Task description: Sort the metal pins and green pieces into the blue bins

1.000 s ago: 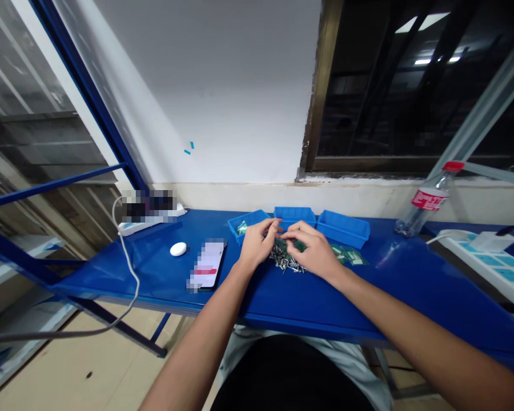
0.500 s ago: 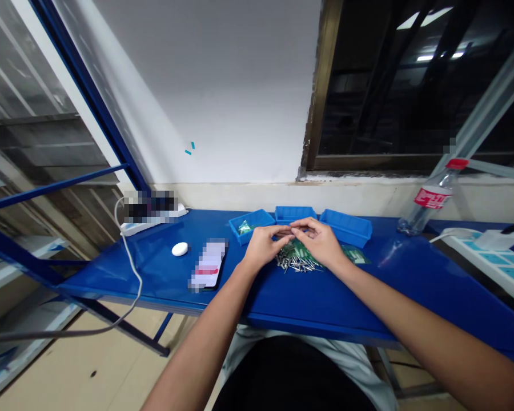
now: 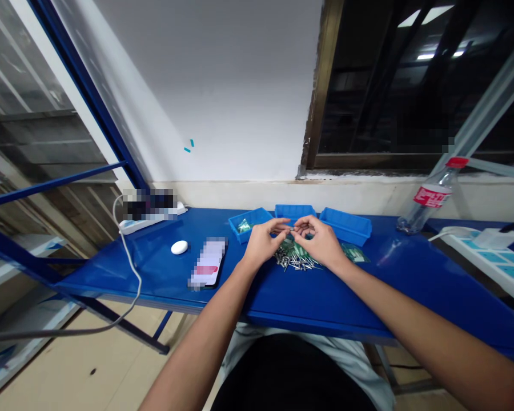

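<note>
Over a pile of thin, shiny metal pins, perhaps rivets (image 3: 300, 263), both of my hands are raised with their fingertips close together. My left hand (image 3: 260, 244) is closed in a pinch of thumb and fingers. Facing it, my right hand (image 3: 321, 242) pinches as well. Something tiny sits between the fingertips, too small to make out. Green plastic packets (image 3: 354, 253) lie on the table under and beside my right hand, partly hidden by it.
Behind my hands stand a left blue bin (image 3: 263, 217) with a small green packet (image 3: 243, 226) inside, a middle bin (image 3: 295, 212) and a right bin (image 3: 348, 227). A phone (image 3: 209, 262), white oval case (image 3: 179, 247), bottle (image 3: 430, 197) and power strip (image 3: 484, 257) share the blue table (image 3: 282, 308).
My fingers have shifted from a flatter, joined posture to rounded pinches, with a small gap showing between the upper fingers. The pile and bins look the same.
</note>
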Tool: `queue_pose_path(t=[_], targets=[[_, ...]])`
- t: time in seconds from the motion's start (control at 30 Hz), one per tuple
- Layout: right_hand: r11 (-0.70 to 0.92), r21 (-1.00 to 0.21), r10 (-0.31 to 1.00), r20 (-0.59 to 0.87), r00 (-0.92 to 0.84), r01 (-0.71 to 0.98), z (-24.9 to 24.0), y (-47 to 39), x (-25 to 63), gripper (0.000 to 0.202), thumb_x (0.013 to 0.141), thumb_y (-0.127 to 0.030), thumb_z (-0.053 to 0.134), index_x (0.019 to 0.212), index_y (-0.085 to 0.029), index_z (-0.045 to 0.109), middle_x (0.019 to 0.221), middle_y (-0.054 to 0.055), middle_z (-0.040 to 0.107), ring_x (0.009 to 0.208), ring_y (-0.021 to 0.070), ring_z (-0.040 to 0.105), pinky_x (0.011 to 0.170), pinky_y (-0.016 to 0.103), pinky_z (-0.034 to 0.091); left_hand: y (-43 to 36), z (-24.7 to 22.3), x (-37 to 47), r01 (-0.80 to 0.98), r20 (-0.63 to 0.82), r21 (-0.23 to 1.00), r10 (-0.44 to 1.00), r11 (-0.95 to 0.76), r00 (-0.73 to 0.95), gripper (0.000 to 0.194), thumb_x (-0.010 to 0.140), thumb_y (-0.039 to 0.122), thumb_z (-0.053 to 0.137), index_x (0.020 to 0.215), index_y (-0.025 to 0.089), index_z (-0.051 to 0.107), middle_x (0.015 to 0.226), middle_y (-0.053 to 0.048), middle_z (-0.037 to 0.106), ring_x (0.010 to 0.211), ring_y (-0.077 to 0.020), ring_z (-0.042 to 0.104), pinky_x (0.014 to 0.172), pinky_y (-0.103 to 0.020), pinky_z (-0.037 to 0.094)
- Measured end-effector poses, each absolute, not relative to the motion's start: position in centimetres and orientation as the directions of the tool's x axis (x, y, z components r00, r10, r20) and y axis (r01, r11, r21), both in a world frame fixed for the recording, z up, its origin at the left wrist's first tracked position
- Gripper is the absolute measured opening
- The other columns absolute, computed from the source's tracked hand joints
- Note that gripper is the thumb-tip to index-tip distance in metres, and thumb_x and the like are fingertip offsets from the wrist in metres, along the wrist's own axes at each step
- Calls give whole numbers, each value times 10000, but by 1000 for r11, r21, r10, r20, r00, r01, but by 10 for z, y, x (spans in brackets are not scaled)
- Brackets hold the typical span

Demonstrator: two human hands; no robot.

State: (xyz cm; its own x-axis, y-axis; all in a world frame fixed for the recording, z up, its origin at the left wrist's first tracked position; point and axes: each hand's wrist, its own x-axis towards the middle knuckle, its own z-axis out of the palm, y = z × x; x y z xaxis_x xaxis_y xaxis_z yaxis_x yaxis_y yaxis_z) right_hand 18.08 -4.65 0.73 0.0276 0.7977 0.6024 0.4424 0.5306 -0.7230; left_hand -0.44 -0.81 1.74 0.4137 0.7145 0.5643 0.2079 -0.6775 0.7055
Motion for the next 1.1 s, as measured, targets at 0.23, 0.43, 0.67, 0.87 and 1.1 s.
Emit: queue_pose_path(t=[0.23,0.43,0.67,0.87,1.1], targets=[[569,-638,756,654,-26,520,13,-49,181,130,836,-197,639,941,-203,715,877,42,690,734,185,645,688,331,552,-13,20,-6,297,489,707,747,-642,450,337,955,449,613,1060,182,789,946,-55,806,839,-219,763,780,-301,595],[581,-649,765,641,-58,491,9,-47,184,87,848,-216,656,909,-206,718,928,42,719,777,185,683,754,343,576,-7,14,-6,248,471,761,774,-600,424,287,907,374,693,1102,184,784,1070,-69,795,962,-240,767,883,-341,608],[481,-806,858,514,4,344,6,-44,183,163,867,-343,701,944,-200,702,918,63,758,833,217,731,795,376,607,-1,9,-5,184,456,812,800,-553,390,175,830,236,766,983,153,771,927,-85,802,871,-216,779,847,-349,643],[478,-799,860,511,-7,365,4,-42,184,162,832,-321,716,934,-199,680,910,61,742,805,202,710,765,368,609,-2,10,-4,118,464,830,793,-545,396,161,840,161,726,1001,155,737,980,-80,794,927,-210,774,895,-353,633],[552,-741,801,598,3,382,8,-41,182,183,811,-255,693,969,-203,616,895,47,702,797,188,685,743,341,586,-5,12,-1,-62,453,883,810,-465,373,470,840,162,729,1291,163,596,1285,-158,698,1014,-234,761,903,-354,623]])
